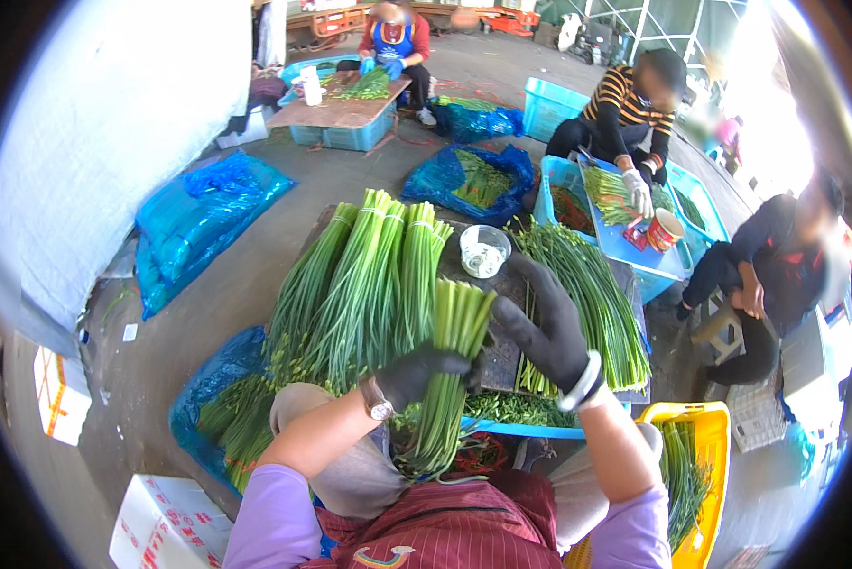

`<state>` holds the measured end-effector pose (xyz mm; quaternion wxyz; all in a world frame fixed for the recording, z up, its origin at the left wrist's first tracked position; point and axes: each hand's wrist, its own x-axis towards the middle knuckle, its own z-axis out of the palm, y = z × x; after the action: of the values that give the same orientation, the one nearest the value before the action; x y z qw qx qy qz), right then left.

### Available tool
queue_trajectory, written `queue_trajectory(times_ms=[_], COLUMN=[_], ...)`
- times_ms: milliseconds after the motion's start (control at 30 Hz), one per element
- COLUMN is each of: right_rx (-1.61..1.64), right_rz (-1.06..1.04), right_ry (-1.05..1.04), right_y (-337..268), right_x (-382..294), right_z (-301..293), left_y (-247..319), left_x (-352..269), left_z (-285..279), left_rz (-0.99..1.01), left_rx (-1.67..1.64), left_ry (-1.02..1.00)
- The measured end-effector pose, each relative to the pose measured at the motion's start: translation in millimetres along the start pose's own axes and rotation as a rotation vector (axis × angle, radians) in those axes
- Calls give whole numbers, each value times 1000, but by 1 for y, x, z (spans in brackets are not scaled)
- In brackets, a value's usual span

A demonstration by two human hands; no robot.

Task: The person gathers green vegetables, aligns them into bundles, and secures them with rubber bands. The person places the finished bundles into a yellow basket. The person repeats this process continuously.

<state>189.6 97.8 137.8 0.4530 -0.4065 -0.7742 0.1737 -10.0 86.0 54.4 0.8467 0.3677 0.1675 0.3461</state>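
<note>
My left hand [426,373], in a dark glove, grips a bunch of green flowering chive stalks [461,320] upright above my lap. Beside the bunch's cut ends is my right hand [547,323], also gloved, its fingers spread and nothing seen in them. Several banded bundles of the stalks [369,277] lie on the left of a dark board [501,284]. A round clear plastic tub [483,251] holding small white bands stands at the board's far edge. Loose stalks [582,306] are heaped on its right side.
Blue plastic bags [191,220] lie ahead left, and one with stalks [234,427] is by my left knee. A yellow crate [714,455] stands at my right. Co-workers [625,107] sit ahead and to the right. White boxes [170,526] are at lower left.
</note>
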Motion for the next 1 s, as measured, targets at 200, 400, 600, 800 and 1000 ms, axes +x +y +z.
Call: queue_trajectory(times_ms=[200, 400, 600, 800, 1000], right_rx=[452, 350, 257, 546, -641], right_rz=[315, 504, 541, 482, 263], right_ry=[-525, -424, -488, -696, -497], right_y=[31, 57, 80, 116, 242], right_x=[0, -20, -7, 28, 119], right_z=[33, 71, 98, 104, 76], left_y=[-41, -60, -47, -52, -24], left_x=[2, 0, 1, -2, 10], left_z=[-20, -30, -35, -51, -51], left_rz=[-273, -225, -239, -220, -150], left_rx=[-156, -56, -212, -308, -173], left_ry=[-259, -149, -61, 47, 93])
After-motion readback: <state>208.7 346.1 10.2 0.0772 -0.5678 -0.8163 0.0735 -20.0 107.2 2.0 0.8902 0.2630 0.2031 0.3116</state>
